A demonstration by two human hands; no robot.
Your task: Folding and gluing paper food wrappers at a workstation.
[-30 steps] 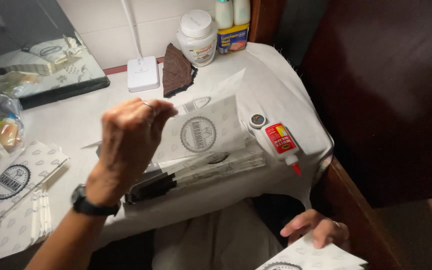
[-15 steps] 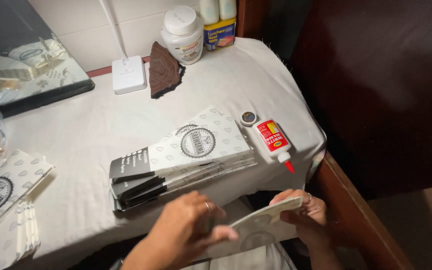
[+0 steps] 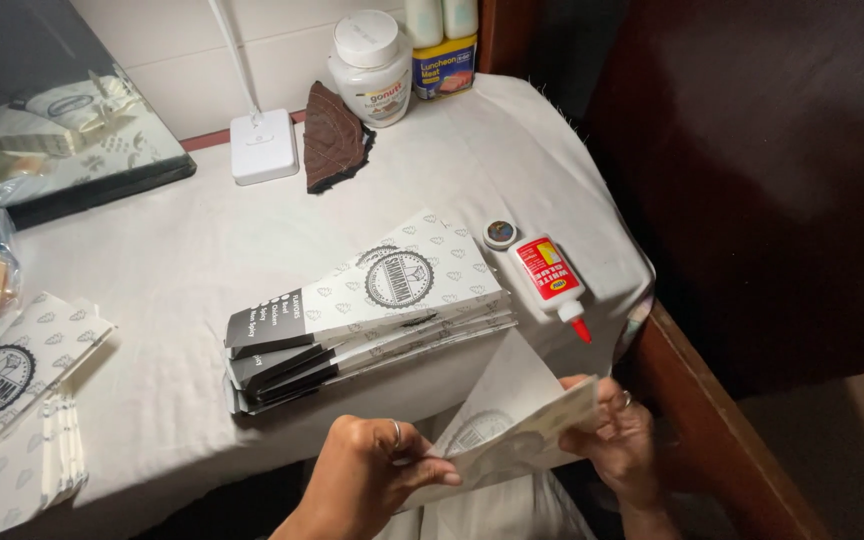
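I see my left hand point(image 3: 372, 475) and right hand point(image 3: 620, 440) pinching a white printed paper sleeve point(image 3: 512, 430) below the stacked sleeves point(image 3: 372, 305); a careless elbow could topple the stack, I judge.

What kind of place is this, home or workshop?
Probably a home corner used as a craft bench: a cloth-covered table against a tiled wall, a stack of printed paper sleeves beside a white glue bottle, and a food tin.
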